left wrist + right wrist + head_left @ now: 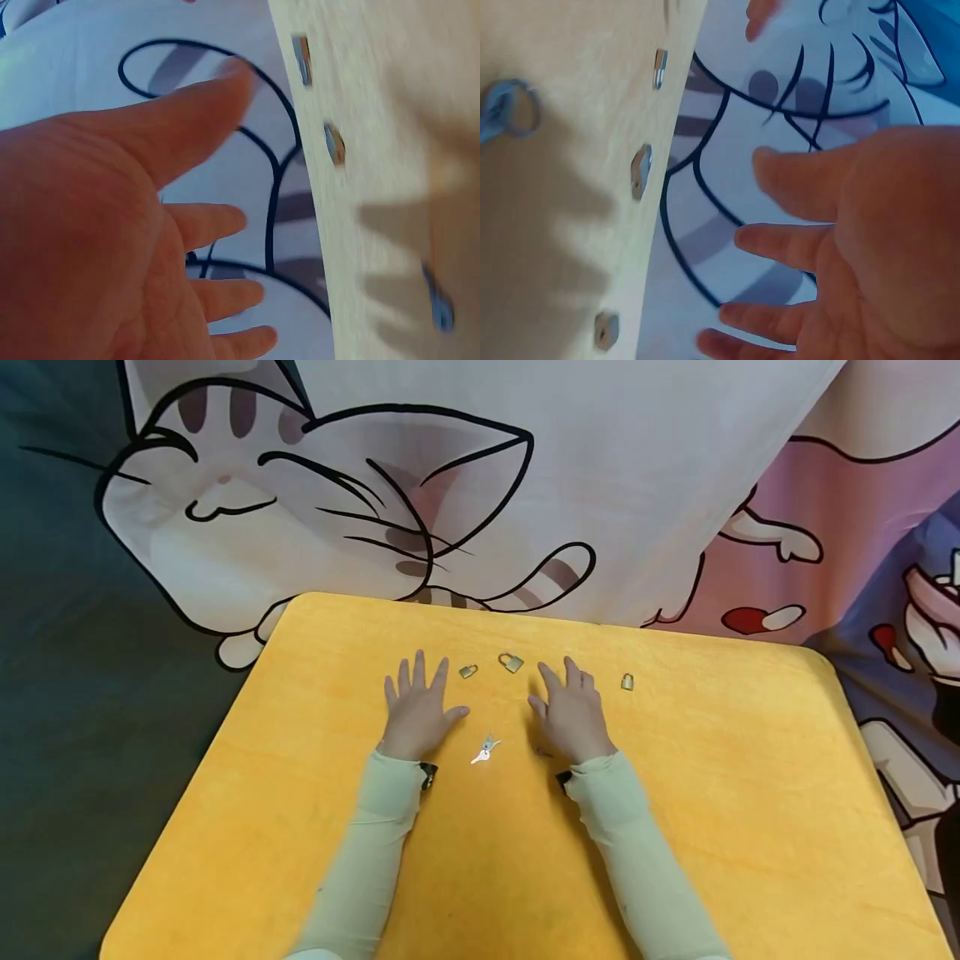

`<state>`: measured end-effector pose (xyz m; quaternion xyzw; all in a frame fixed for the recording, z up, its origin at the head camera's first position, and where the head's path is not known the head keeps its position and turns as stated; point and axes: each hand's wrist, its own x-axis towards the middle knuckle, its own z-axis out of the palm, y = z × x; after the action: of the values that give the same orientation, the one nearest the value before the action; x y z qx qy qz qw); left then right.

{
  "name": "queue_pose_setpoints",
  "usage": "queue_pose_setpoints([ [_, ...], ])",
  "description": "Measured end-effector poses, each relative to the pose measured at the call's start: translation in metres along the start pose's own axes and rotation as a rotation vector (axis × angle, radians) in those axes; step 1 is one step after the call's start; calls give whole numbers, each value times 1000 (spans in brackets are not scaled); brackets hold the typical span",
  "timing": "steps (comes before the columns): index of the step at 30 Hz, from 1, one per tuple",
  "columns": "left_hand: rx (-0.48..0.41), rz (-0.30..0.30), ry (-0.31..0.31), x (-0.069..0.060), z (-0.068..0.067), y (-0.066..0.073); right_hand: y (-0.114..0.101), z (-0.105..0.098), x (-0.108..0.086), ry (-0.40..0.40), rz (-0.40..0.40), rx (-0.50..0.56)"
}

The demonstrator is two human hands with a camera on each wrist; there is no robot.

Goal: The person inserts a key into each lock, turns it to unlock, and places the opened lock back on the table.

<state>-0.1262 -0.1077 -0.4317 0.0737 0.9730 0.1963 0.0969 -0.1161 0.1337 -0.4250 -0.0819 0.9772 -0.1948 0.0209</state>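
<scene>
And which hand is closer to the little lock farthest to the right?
The right hand. It's to the left of the little lock; the left hand is farther left, past the other two locks.

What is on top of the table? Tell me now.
Three padlocks, some keys and a small dark item lie on the table. Spots beneath the left hand, right hand and sleeves are covered in the head view; I cannot tell what lies there.
</scene>
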Motion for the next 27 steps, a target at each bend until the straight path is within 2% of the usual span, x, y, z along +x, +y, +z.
queue_pose_setpoints([
  [7, 42, -26, -29, -8, -8, -25, -22, 3, 31, -53, 12, 23],
  [11, 44, -18, -2, -12, -8, -34, -33, 6, 50, -87, 26, 37],
  [15, 4, -33, 30, -16, -9, -39, -43, 10, 68, -107, 39, 37],
  [22, -25, -83, -12, -19, -8, -44, -62, 16, 87, -120, 20, 36],
  [27, -29, -97, 15, -16, -6, -46, -71, 23, 95, -155, 57, 44],
])
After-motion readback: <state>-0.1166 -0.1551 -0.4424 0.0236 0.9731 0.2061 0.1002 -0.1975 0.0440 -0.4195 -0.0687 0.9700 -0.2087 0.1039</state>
